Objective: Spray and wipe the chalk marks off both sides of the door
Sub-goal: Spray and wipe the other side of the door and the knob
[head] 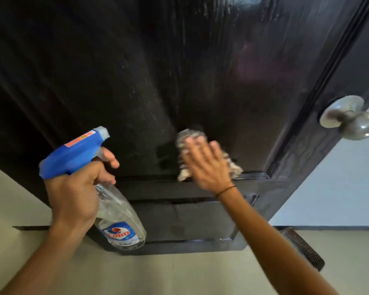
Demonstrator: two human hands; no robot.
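Observation:
A glossy black panelled door [179, 71] fills the view, wet and streaked, with faint whitish smears in its upper middle. My left hand [73, 192] grips the neck of a clear spray bottle [117, 218] with a blue trigger head, a finger on the trigger, nozzle aimed at the door. My right hand [207, 165] lies flat with spread fingers on a pale patterned cloth [188, 139], pressing it against the lower part of the upper panel, just above the cross rail.
A round metal doorknob [349, 121] sticks out at the door's right edge. Beyond that edge is a pale wall [339, 188]. Light floor tiles [179, 273] lie below, with a dark perforated object [305, 248] on the floor at the right.

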